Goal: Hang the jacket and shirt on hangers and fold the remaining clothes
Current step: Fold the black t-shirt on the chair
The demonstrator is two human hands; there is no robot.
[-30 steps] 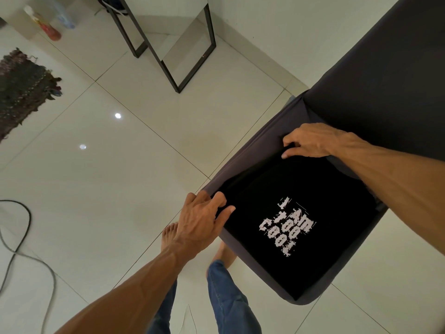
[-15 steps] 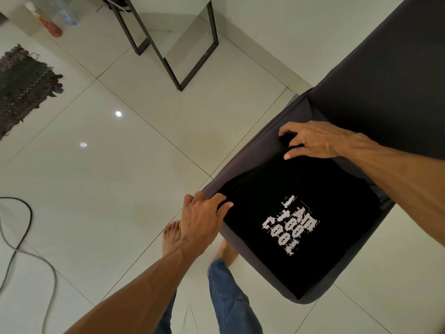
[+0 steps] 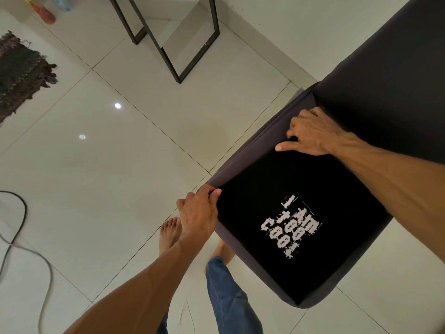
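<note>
Now, a black T-shirt [image 3: 277, 189] is seen spread flat on the dark grey upholstered seat [image 3: 385, 80], its white print [image 3: 290, 227] reading "I AM TOO COOL" turned face up. The near left corner of the cloth is pinched by the left hand [image 3: 198, 213], with the thumb laid on top of the black fabric and the fingers curled at the seat's edge. At the far corner the fabric is gripped by the right hand [image 3: 310, 135]: the fingers are curled in and the thumb is stretched straight along the shirt's edge. The right side of the shirt is crossed by the right forearm.

Down below, bare feet [image 3: 169, 232] and a blue jeans leg [image 3: 228, 297] are planted on the white tiled floor [image 3: 120, 165], close against the seat. Far off at the top left, a red bottle [image 3: 45, 14] is stood on the tiles; what is held inside it cannot be told. A dark woven rug [image 3: 19, 71], a black metal frame [image 3: 168, 56] and a looping cable [image 3: 14, 237] are also on the floor, all well apart from the seat.
</note>
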